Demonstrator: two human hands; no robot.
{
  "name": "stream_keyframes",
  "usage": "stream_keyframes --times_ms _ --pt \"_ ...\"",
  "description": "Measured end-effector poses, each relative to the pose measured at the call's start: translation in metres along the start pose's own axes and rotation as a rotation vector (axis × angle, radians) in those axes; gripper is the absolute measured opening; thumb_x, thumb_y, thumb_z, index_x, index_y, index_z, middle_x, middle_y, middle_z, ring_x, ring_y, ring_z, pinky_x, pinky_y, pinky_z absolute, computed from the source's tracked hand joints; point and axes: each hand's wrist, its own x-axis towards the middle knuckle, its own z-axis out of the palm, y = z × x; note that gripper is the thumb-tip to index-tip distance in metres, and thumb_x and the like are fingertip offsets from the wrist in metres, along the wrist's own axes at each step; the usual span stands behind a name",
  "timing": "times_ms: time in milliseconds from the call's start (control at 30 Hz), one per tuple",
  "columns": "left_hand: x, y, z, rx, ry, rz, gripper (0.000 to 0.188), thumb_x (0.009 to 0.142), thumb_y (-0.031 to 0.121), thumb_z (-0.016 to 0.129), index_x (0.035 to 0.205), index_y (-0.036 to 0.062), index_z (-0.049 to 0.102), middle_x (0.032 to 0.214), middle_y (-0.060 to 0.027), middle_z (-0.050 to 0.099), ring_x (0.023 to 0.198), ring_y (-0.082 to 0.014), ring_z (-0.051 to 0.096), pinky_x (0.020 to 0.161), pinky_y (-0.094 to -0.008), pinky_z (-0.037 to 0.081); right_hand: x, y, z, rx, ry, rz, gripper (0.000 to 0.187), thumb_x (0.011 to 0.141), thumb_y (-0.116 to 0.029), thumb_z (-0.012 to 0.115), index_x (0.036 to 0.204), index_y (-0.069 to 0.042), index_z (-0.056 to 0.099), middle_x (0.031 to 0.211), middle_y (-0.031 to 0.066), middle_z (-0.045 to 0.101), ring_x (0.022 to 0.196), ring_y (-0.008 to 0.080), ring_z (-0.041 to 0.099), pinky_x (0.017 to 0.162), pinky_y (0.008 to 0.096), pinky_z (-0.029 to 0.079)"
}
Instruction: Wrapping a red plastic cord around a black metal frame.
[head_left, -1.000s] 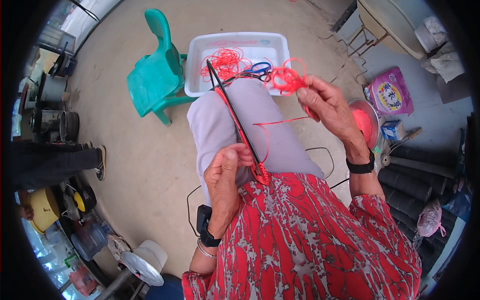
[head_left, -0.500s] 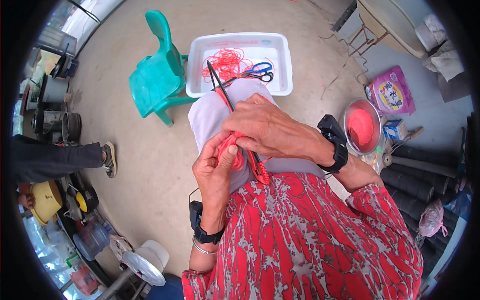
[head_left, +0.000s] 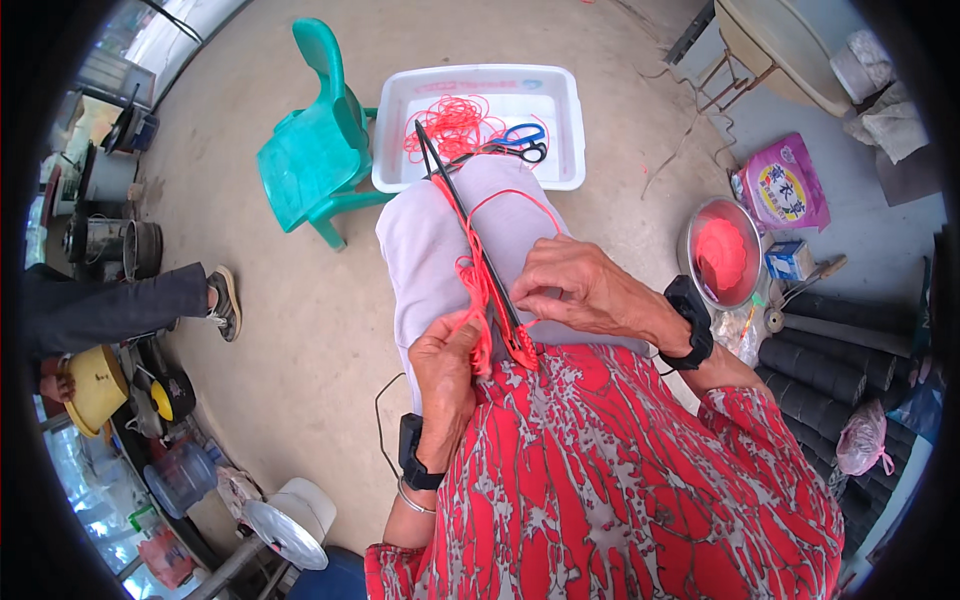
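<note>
Across my lap lies a long black tool (head_left: 462,215), two slim bars meeting at the far tip, with red cord along it and knotted at its near end. My left hand (head_left: 446,362) is closed round a looped bundle of red cord (head_left: 474,285) beside the bars. To the right of the tool, my right hand (head_left: 578,285) pinches a strand of the cord. A loose strand arcs over my light grey trousers (head_left: 420,250) toward that hand; its end is hidden behind the fingers.
Ahead stands a white tub (head_left: 574,130) with tangled red cord (head_left: 455,125) and scissors (head_left: 522,143). A green chair (head_left: 310,160) is left of it. At right are a metal bowl (head_left: 688,250), a purple bag (head_left: 785,185) and dark rolls (head_left: 820,370). Another person's leg (head_left: 130,310) shows at left.
My hands have moved apart from over the tool: the right to the right and nearer, the left nearer. A strand now arcs across my knees. The other person's foot has shifted slightly.
</note>
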Motion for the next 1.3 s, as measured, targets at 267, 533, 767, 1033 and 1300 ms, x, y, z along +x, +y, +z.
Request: stream_keyframes --times_ms 267,533,767,1033,1300 --pt "-0.003 0.005 0.010 0.205 -0.284 -0.109 0.011 0.091 0.001 0.056 0.089 -0.0051 0.065 0.065 -0.0054 0.063 0.044 -0.0057 0.047 0.037 -0.0205 0.033 -0.017 0.006 0.011 0.155 -0.030 0.113 0.018 0.078 -0.009 0.068 0.094 -0.003 0.064 0.079 0.0093 0.059 0.076 0.0264 0.057 0.071 0.0366 0.044" --pt "0.008 -0.002 0.011 0.161 -0.304 -0.150 0.010 0.089 0.000 0.056 0.089 -0.0043 0.065 0.068 -0.0052 0.063 0.048 -0.0064 0.050 0.042 -0.0200 0.036 -0.020 0.010 0.018 -0.085 -0.086 -0.029 0.026 0.074 -0.007 0.068 0.099 -0.008 0.062 0.082 0.0084 0.056 0.083 0.0264 0.055 0.076 0.0384 0.040" --pt "0.004 -0.002 0.005 0.077 -0.400 -0.059 0.014 0.091 0.003 0.053 0.098 -0.0032 0.064 0.077 -0.0083 0.066 0.063 -0.0101 0.059 0.057 -0.0222 0.048 -0.017 0.011 0.011 -0.246 -0.030 -0.007 0.023 0.074 -0.005 0.065 0.097 -0.007 0.062 0.087 0.0099 0.057 0.088 0.0284 0.055 0.077 0.0381 0.042" --pt "-0.002 -0.002 0.007 -0.150 -0.539 -0.141 0.024 0.091 0.014 0.060 0.108 -0.0041 0.060 0.091 -0.0142 0.068 0.082 -0.0175 0.064 0.077 -0.0272 0.050 -0.002 -0.045 -0.075 0.713 0.549 0.224 0.024 0.089 -0.014 0.062 0.109 -0.002 0.057 0.085 0.0050 0.059 0.076 0.0138 0.058 0.070 0.0311 0.050" --pt "0.005 -0.009 0.002 -0.240 -0.655 -0.144 0.028 0.088 0.019 0.066 0.107 -0.0002 0.058 0.083 -0.0110 0.064 0.083 -0.0215 0.061 0.100 -0.0365 0.040 -0.117 -0.052 -0.160 1.193 0.417 -0.067 0.017 0.098 -0.018 0.050 0.091 -0.011 0.035 0.052 -0.0053 0.038 0.039 0.0043 0.029 0.035 0.0209 0.026"
